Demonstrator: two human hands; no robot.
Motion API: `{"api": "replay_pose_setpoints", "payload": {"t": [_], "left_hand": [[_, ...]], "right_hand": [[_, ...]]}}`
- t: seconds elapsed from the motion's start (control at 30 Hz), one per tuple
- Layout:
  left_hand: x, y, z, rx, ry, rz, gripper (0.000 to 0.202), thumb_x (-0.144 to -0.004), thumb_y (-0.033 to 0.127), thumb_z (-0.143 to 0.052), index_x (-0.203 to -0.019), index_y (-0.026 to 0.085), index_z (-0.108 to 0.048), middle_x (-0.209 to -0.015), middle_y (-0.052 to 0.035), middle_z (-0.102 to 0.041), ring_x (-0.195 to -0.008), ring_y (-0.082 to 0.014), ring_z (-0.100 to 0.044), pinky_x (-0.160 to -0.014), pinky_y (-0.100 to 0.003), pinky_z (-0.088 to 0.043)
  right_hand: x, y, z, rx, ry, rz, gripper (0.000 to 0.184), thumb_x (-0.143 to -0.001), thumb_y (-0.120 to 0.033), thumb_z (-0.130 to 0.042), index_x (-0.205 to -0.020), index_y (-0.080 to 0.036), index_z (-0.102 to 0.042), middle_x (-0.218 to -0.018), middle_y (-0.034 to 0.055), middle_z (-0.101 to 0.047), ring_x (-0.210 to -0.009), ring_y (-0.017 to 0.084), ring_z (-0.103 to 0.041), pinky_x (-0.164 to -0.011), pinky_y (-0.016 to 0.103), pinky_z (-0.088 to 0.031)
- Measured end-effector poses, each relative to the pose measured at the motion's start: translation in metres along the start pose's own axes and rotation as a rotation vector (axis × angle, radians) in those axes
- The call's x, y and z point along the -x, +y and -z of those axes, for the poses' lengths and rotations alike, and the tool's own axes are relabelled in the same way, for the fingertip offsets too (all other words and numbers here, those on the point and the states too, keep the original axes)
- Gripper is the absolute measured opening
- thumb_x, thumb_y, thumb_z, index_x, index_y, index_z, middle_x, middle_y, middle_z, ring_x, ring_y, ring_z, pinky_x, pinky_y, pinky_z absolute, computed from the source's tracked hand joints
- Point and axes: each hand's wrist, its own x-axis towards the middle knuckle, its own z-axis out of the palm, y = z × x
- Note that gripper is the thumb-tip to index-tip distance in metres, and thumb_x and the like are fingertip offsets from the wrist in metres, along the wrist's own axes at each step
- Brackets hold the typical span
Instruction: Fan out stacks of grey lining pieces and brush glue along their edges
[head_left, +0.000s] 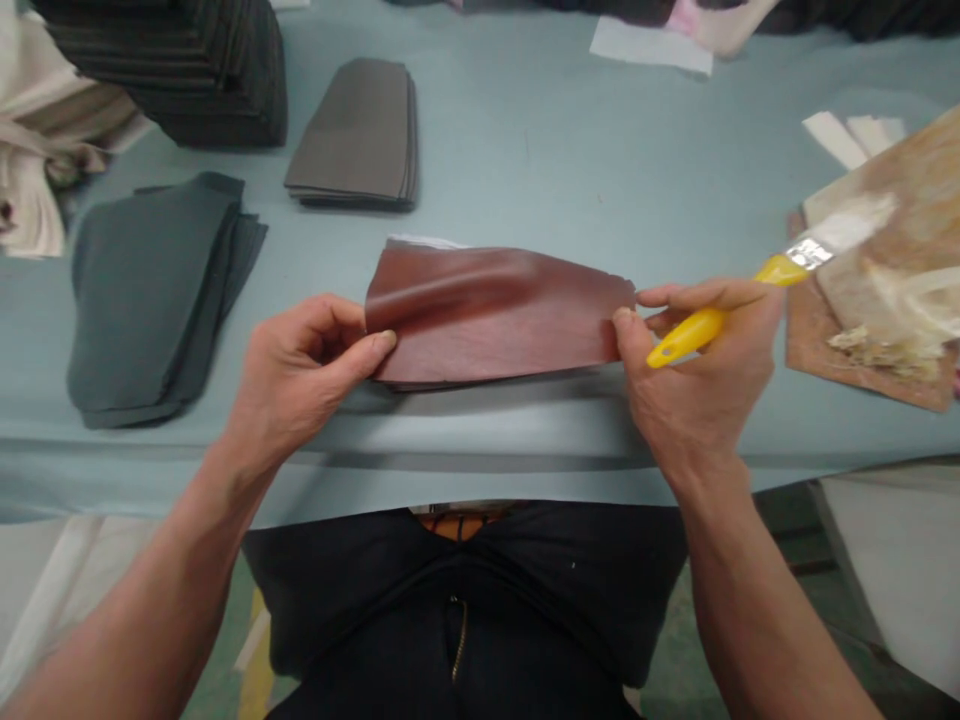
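Observation:
A reddish-brown leather piece (495,320) lies lengthwise in front of me, with a raised crease along its left half. My left hand (307,370) pinches its left end between thumb and fingers. At the right end, my right hand (697,360) grips the leather with thumb and forefinger. That same hand also holds a paintbrush (701,335) with a yellow handle, its whitish bristles pointing up and to the right. Under the leather, a dark layer shows along the front edge and a white edge shows at the back.
Dark cut pieces (150,300) lie stacked on the left, near a grey-brown stack (356,135) and a tall black stack (225,70). On the right is a glue-crusted board (817,330) beside white strips (836,140). A pale blue-green cover (525,440) spans the table.

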Motion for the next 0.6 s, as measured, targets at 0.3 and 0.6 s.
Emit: {"api": "replay_pose_setpoints", "payload": {"t": [0.3, 0.6], "left_hand": [[0.000, -0.005, -0.002, 0.113, -0.053, -0.006, 0.017, -0.084, 0.034, -0.078, -0.088, 0.017, -0.075, -0.073, 0.0016, -0.070, -0.063, -0.0101, -0.056, -0.057, -0.020, -0.042], [0.000, -0.011, -0.003, 0.147, -0.039, -0.038, 0.017, -0.085, 0.035, -0.080, -0.088, 0.018, -0.077, -0.073, 0.0021, -0.070, -0.061, -0.0084, -0.055, -0.055, -0.019, -0.041]], "right_hand": [[0.004, -0.040, 0.023, -0.103, -0.019, 0.424, 0.027, -0.095, -0.024, -0.080, -0.091, -0.023, -0.054, -0.102, 0.0044, -0.079, -0.091, 0.019, -0.079, -0.083, 0.032, -0.063], [0.035, -0.058, -0.003, -0.194, -0.272, 0.466, 0.014, -0.104, -0.029, -0.068, -0.103, -0.024, -0.055, -0.116, 0.0049, -0.081, -0.111, 0.023, -0.077, -0.104, 0.043, -0.062]]}}
